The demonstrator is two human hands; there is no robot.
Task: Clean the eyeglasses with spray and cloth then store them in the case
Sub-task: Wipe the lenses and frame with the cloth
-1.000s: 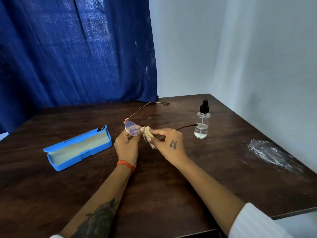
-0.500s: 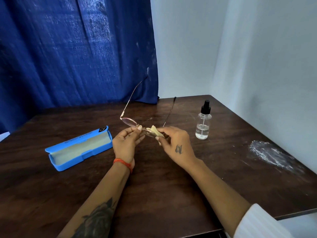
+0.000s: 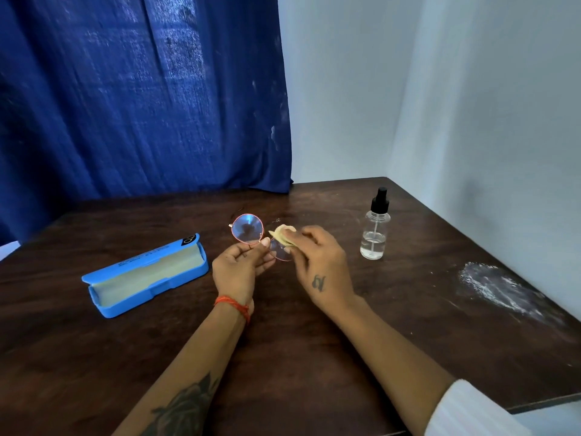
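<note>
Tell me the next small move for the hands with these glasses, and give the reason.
Probably rub the cloth in small circles over the lens it covers. The right hand presses it on that lens while the left hand pinches the glasses near the bridge, above the table. The case lies open, and the spray bottle stands aside, so wiping seems unfinished.

— What does the left arm carry?
— An orange-red thread band (image 3: pixel 234 305) round the wrist; a large dark flower-like tattoo (image 3: pixel 185 407) along the forearm; no sleeve in view.
— And the right?
— A small dark tattoo (image 3: pixel 318 283) on the back of the right hand (image 3: pixel 317 265); a white ribbed sleeve (image 3: pixel 471 410) pushed up toward the elbow.
</note>
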